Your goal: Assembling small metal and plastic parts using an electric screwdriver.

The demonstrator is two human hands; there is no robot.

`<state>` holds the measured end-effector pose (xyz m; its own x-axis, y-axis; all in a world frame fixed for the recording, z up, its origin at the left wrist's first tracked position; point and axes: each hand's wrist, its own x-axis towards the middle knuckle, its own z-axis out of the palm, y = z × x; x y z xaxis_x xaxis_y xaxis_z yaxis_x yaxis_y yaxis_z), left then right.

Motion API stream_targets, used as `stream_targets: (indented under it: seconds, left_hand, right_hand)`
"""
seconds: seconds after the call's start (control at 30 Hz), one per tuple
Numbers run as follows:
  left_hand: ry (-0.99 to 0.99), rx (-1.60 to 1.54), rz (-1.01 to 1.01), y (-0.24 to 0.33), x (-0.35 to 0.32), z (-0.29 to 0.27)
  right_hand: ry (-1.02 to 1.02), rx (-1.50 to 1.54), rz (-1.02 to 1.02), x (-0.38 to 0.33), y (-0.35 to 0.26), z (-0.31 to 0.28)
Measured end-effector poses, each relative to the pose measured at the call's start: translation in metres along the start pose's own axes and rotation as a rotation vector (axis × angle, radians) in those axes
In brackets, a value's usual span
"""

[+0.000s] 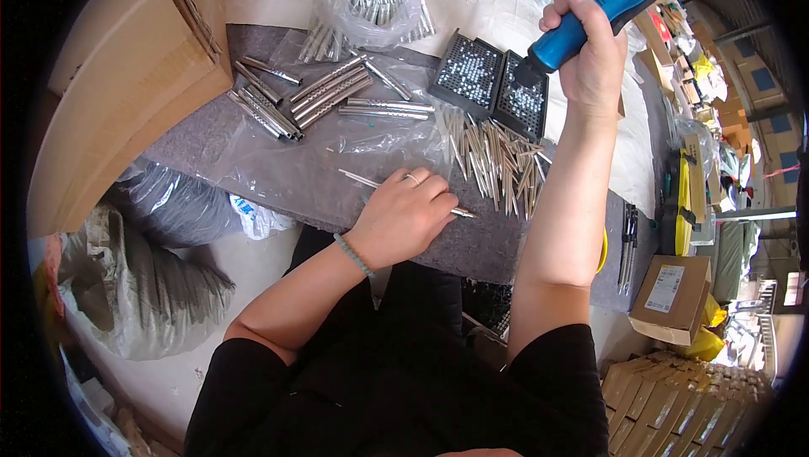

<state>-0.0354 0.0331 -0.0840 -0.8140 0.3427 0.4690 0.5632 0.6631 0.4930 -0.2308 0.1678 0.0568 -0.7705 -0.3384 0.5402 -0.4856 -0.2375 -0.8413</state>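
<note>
My right hand (594,57) is wrapped round a blue cordless power screwdriver (563,42). The tool's dark nose points down at the right half of a black perforated screw tray (521,103), where small silver screws stand in the holes; whether it touches them I cannot tell. Near the table's front edge, my left hand (406,214) is closed over thin metal rods (358,177), palm down. Their pale ends stick out on the left and a pointed tip shows on the right. The fingers hide the middle. Just right of this hand lies a loose pile of similar thin rods (497,166).
Perforated steel tubes (330,95) lie on clear plastic sheeting over the grey table mat (190,141). Behind them stands a plastic bag of long rods (371,2). A large cardboard box (135,95) rises at the left. Black slim tools (628,246) lie at the right edge.
</note>
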Motion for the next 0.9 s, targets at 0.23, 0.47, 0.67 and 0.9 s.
stream_targets:
  seconds: [0.23,0.47,0.67,0.9]
  left_hand:
    - [0.000,0.001,0.005,0.000,0.001,0.000]
    - [-0.020,0.008,-0.009,-0.001,0.000,0.000]
    - [-0.009,-0.004,-0.008,-0.001,0.001,0.000]
    - [-0.010,0.006,-0.006,0.000,0.001,-0.001]
  right_hand:
    - [0.151,0.038,-0.107,-0.007,0.011,0.022]
    - [0.228,-0.006,-0.091,-0.016,0.038,0.040]
    - [0.290,-0.065,-0.119,-0.023,0.056,0.045]
    - [0.305,-0.065,-0.140,-0.022,0.057,0.045]
